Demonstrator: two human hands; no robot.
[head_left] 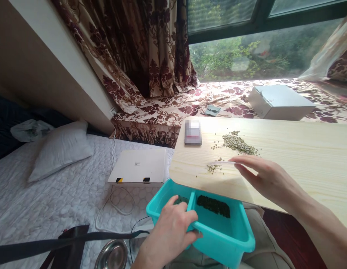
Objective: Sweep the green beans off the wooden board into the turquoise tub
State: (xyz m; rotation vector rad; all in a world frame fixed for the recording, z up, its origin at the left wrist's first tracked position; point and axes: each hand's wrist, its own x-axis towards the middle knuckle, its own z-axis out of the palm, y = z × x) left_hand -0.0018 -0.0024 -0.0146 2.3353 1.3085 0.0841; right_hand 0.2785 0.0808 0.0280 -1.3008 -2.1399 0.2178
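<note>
My left hand [173,229] grips the near rim and divider of a teal two-compartment tray [232,239], holding it under the edge of a pale wooden table [296,164]. Dark green beans [214,205] lie in the tray's right compartment, and a few show in the left. My right hand [267,177] rests on the tabletop, fingers pressed on a thin white card [220,163] that stands against a small cluster of beans [214,168]. A larger scatter of green beans [239,144] lies farther back on the table.
A phone [192,132] lies at the table's far left corner. A white box [279,101] sits on the patterned window ledge. Left are a bed with a pillow [59,147], a white flat box [139,166], cables, a metal bowl [111,256] and a black strap [50,244].
</note>
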